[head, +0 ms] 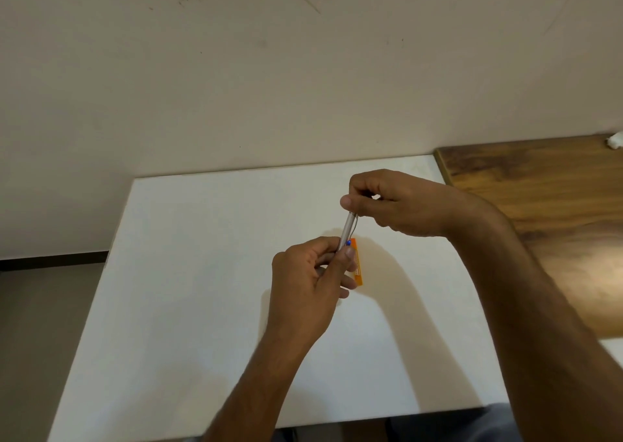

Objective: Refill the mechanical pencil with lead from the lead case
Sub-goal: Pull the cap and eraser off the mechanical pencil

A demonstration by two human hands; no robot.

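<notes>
Left hand [308, 285] grips the mechanical pencil [347, 231]; right hand [387, 202] pinches its top end. Lead case [358, 266] lies on the table, apparently untouched; loading likely remains.

white table [202, 273], wood desk [539, 188] rt, cream wall [236, 70], grey floor [40, 323]

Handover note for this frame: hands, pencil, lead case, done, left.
Left hand: grips the lower end of the mechanical pencil, held above the white table.
Right hand: pinches the pencil's top end; whether the cap is off cannot be told.
Lead case: orange, lying on the table just right of the left hand, partly hidden by it, touched by neither hand.
Done: pencil picked up.
Left: open the top, take lead from the case, insert it, close.
</notes>
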